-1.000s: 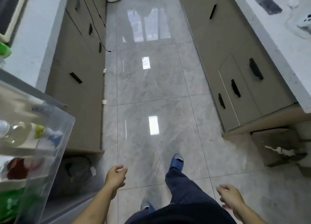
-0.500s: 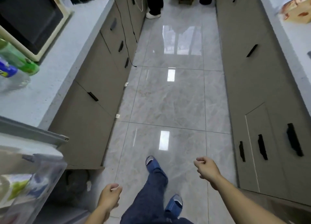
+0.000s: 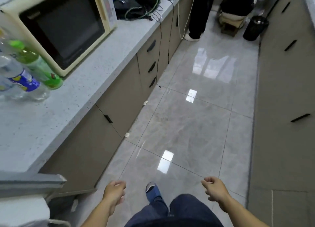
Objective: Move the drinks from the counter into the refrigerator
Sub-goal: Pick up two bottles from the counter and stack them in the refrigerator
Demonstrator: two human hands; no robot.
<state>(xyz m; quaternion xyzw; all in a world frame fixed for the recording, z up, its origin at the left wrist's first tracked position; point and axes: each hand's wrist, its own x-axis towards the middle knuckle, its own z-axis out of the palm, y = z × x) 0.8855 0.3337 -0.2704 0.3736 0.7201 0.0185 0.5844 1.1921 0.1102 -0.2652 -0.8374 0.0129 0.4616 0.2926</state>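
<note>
Head view: both hands hang low over the grey tiled floor (image 3: 196, 124) and carry nothing. The left hand (image 3: 114, 193) sits at about 7 o'clock in the frame, fingers loosely curled and narrow; the right hand (image 3: 215, 189) is at about 5 o'clock, likewise half-curled around empty air. A blue shoe (image 3: 152, 191) shows between them.

The drinks stand on the bench (image 3: 71, 97) at about 9 o'clock, well apart from either hand. A green bottle (image 3: 36, 65) stands just in front of the cream microwave (image 3: 59, 27), and a clear bottle with a blue label (image 3: 20, 78) stands just beside it, nearer the frame edge. More clear bottles seem to crowd the far left, but blur makes their count uncertain. What is probably the refrigerator's edge (image 3: 30, 180) shows at about 8 o'clock, close by the person.

The step in hand looks like the reach for a bottle. To do it well, the left hand should rise toward 9 o'clock and open wide before it arrives. Closing around the body of the outermost bottle, below the shoulder, seems safest. The bottles stand close together, so a straight upward lift should avoid tipping a neighbour. The right hand is free for a second bottle or the door.

At 12 o'clock a second person's legs (image 3: 197, 13) and a black bin (image 3: 255, 28) stand clear of the path.
</note>
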